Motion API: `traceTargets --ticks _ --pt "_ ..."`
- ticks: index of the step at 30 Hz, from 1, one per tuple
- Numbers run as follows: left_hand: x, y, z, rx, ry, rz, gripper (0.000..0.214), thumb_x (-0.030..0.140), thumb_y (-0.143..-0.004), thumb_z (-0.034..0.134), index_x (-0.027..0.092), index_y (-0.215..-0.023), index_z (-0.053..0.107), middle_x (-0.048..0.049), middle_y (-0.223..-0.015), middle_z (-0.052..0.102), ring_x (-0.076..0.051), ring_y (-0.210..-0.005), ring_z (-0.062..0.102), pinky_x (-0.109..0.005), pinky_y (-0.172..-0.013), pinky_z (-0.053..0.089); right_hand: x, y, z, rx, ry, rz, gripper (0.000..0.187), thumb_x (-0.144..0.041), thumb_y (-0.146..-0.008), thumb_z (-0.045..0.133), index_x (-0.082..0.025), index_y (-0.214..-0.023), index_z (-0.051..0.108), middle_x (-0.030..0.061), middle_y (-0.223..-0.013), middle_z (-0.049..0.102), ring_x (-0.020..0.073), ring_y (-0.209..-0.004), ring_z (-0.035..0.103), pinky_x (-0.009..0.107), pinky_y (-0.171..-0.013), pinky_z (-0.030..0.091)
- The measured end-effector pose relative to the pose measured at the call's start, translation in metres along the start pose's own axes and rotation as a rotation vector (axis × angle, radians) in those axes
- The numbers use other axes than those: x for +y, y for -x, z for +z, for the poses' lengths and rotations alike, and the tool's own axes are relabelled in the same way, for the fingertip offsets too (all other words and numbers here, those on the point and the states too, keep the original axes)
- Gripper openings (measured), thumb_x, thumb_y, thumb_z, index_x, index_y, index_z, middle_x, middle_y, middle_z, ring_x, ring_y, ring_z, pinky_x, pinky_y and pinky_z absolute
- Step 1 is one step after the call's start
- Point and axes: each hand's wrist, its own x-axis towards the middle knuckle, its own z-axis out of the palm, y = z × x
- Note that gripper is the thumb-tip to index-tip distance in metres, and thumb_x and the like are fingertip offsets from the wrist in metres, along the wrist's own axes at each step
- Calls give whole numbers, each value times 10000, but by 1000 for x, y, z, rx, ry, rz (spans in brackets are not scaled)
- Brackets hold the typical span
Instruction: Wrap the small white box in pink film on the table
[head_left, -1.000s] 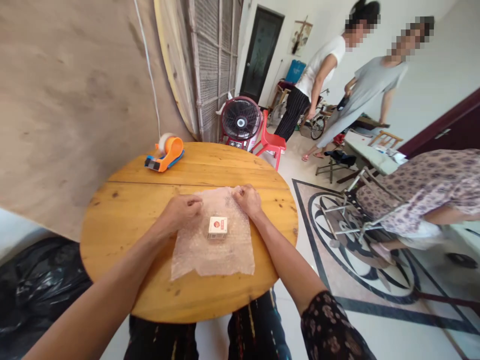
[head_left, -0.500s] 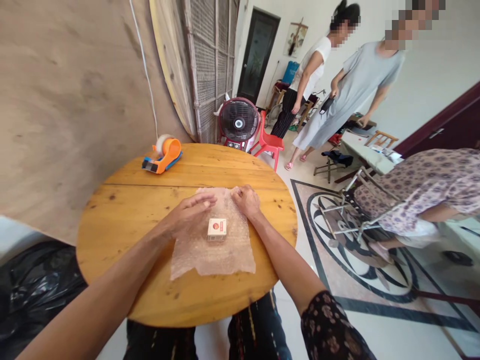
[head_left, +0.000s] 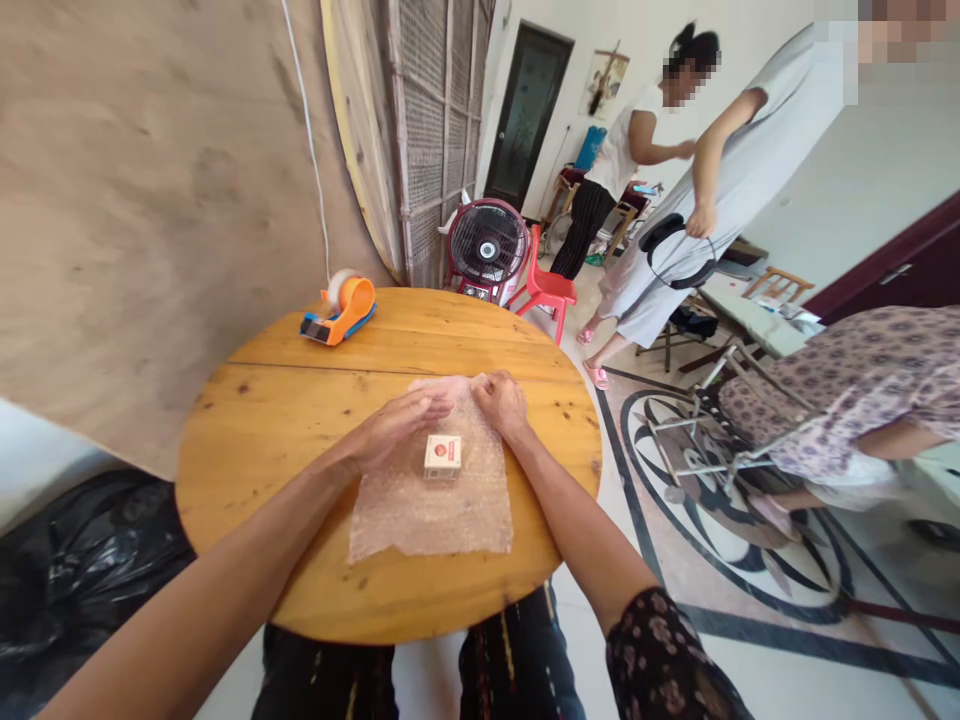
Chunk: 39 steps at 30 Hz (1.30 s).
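A small white box with a red mark (head_left: 442, 453) lies on a sheet of bubble wrap (head_left: 431, 505) spread over a round wooden table (head_left: 300, 440). My left hand (head_left: 397, 425) lies flat on the wrap's far part, fingers stretched toward the far edge, just left of the box. My right hand (head_left: 501, 402) rests on the wrap's far right corner with its fingers curled and pinching the edge.
An orange tape dispenser (head_left: 341, 310) sits at the table's far left. A fan (head_left: 486, 245) and a red chair (head_left: 544, 290) stand behind the table. Two people stand at the back right, and a third person in patterned clothes sits at right. Black bags (head_left: 82, 560) lie at left.
My left hand opened from a curled grip and slid flat across the wrap toward my right hand. The standing person in grey walked closer.
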Motion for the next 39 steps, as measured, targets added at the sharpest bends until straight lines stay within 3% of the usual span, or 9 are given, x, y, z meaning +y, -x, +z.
traceTargets --ticks 10,21,27,33,39 --pt "-4 -5 -1 -31 -27 -52 685 620 -785 608 170 -1296 532 -149 -1260 619 -281 -1194 564 -444 -1083 354 1 0 0 6 -3 -9 244 -386 -880 505 -188 -831 640 61 -956 644 163 -821 579 251 -684 369" --pt "-7 -6 -4 -66 -11 -63 579 573 -845 553 200 -1287 549 -87 -1209 658 -265 -1207 550 -405 -1079 357 4 -2 3 37 6 -21 239 -381 -875 509 -190 -840 647 63 -969 642 162 -815 585 252 -697 378" --pt "-4 -3 0 -55 -2 -63 584 567 -879 505 174 -1309 530 -117 -1190 663 -257 -1187 561 -407 -1070 340 5 -4 3 1 -40 -41 272 -363 -879 473 -168 -884 662 90 -986 635 184 -865 576 269 -750 390" --pt "-6 -7 -2 -75 28 -58 568 530 -961 349 161 -1379 460 -131 -1169 672 -276 -1232 524 -431 -1080 290 9 -9 7 69 -79 -63 256 -391 -826 514 -179 -764 644 65 -879 637 186 -786 559 288 -716 400" --pt "-8 -7 -3 -102 57 -65 552 550 -954 357 204 -1367 481 -100 -1144 686 -270 -1230 526 -426 -1085 274 12 -10 6 102 -173 -57 264 -417 -780 532 -182 -704 627 50 -790 629 174 -697 536 290 -673 404"
